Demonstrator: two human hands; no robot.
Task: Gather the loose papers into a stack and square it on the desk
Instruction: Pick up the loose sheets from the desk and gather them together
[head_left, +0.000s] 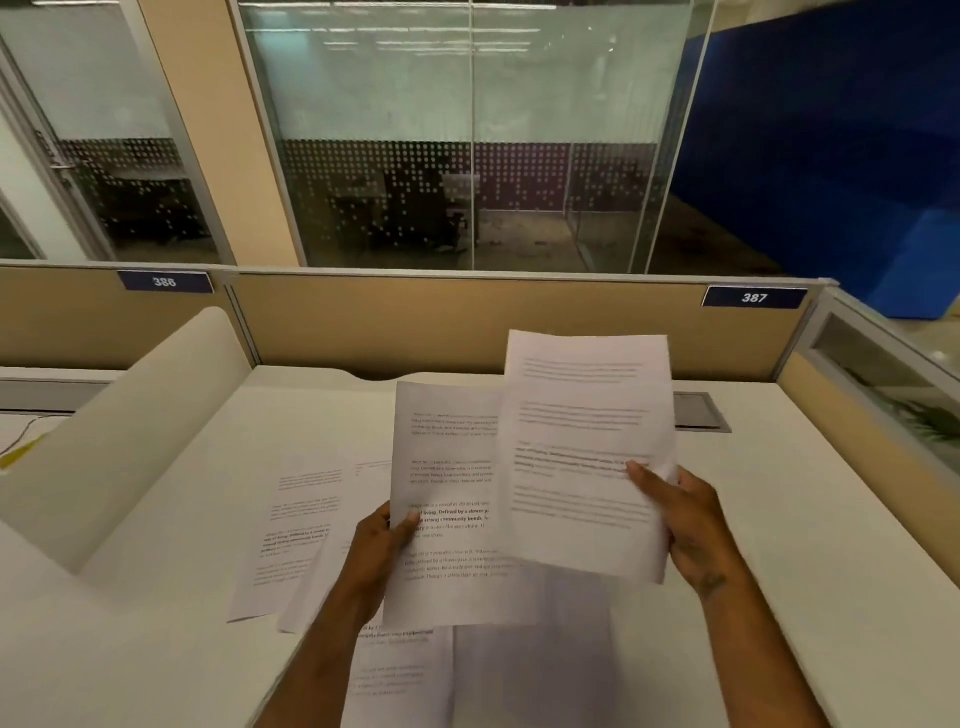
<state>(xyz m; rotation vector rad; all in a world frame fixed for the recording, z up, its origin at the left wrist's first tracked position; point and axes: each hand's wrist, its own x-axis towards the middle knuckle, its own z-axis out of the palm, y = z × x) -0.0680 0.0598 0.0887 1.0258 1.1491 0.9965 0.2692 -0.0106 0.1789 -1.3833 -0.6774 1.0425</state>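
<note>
Above the white desk (779, 519), my left hand (382, 551) grips a printed sheet (447, 467) by its left edge, thumb on the text. My right hand (685, 519) holds a second printed sheet (587, 405) by its right edge, lifted higher and overlapping the first sheet's right side. Two loose printed sheets (301, 535) lie flat and skewed on the desk to the left of my left arm. Another loose sheet (400, 670) lies on the desk below the held papers, between my forearms.
A beige partition (415, 322) with number plates 386 and 387 closes the desk's far edge. A curved white divider (130, 426) rises on the left. A grey cable hatch (698, 410) sits in the desk behind the right sheet. A glass-topped side panel (883, 395) bounds the right.
</note>
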